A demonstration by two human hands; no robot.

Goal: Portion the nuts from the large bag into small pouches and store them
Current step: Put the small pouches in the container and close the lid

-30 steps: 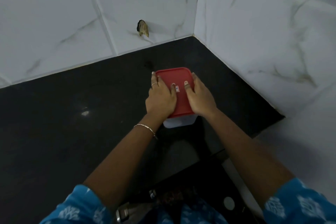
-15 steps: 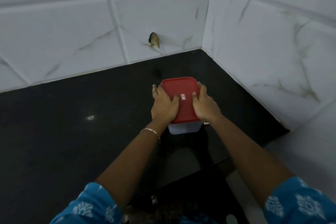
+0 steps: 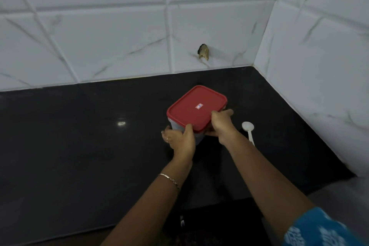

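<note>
1. Holds a square container (image 3: 196, 120) in both hands, just right of the frame's middle, over the black countertop (image 3: 79, 156); cannot tell whether resting on it or lifted clear.
2. Shows a red lid (image 3: 207, 100) with rounded corners and a raised rim, seated on the box as far as seen, one corner turned toward the lower edge of the frame.
3. Carries a small white sticker (image 3: 199, 106) with red and blue print near the lid's middle; too small to read.
4. Reveals below the lid a pale, cloudy body (image 3: 199, 138), seen only as a narrow strip between the hands; contents not discernible.
5. Grips the lower-left side with the left hand (image 3: 180, 142): thumb over the lid's edge, fingers curled round the wall beneath, a ring (image 3: 167, 140) on one finger, a thin bracelet (image 3: 169, 180) on the wrist.
6. Grips the lower-right side with the right hand (image 3: 222, 126), closed round it with digits along the lid's edge.
7. Leaves a white spoon (image 3: 248, 129) lying on the countertop just right of the right hand, bowl toward the top of the frame.
8. Backs onto white marbled tiles (image 3: 99, 42) across the top and right of the frame, with a chipped brown hole (image 3: 203, 54) in one tile above the container.
9. Catches a blue patterned sleeve (image 3: 319, 229) in the lower right corner.
</note>
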